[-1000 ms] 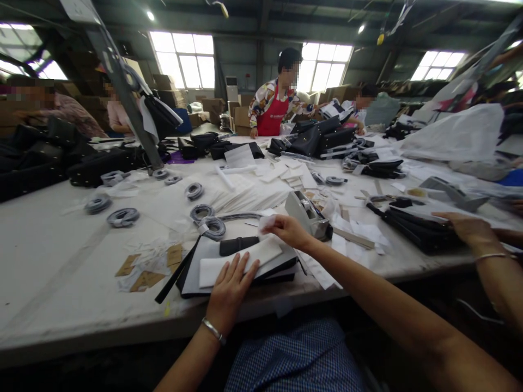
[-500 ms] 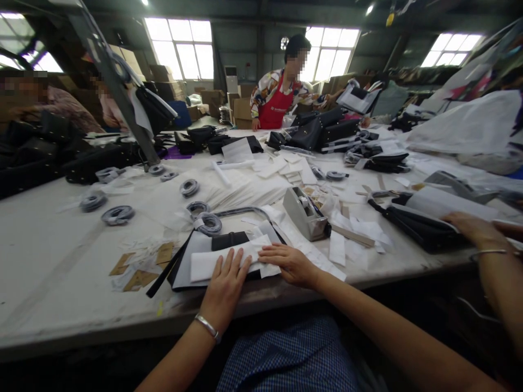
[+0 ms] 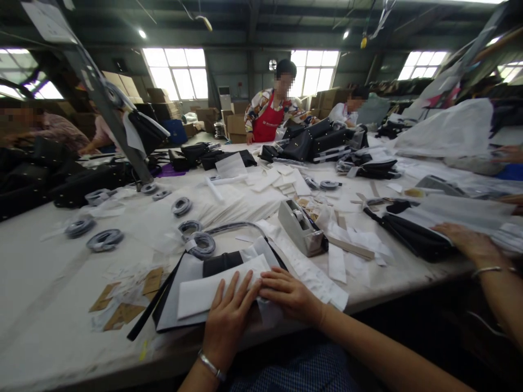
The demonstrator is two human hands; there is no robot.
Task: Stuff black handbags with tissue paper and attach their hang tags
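A black bag (image 3: 223,264) lies flat before me at the table's front edge, with pale grey sheeting (image 3: 174,299) over it and a dark strap sticking out to the left. Across it rests a folded white sheet (image 3: 200,296), which looks like foam. My left hand (image 3: 231,307) lies on this sheet with its fingers stretched and slightly spread. At the sheet's right end, my right hand (image 3: 292,296) has its fingers together and bent over the edge; its thumb is hidden. Thin translucent wrap (image 3: 269,313) hangs below the right fingers.
Behind the bag are wrapped coiled straps (image 3: 201,245) and a grey tape dispenser (image 3: 300,228). Brown card scraps (image 3: 126,313) lie left. At right, a co-worker's hand (image 3: 469,245) touches another black bag (image 3: 417,234). Across the table stands a person in a red apron (image 3: 267,122).
The view has shifted, so the bag and both hands appear lower. My right fingers have bent more over the sheet's end. The person in the apron has lowered an arm.
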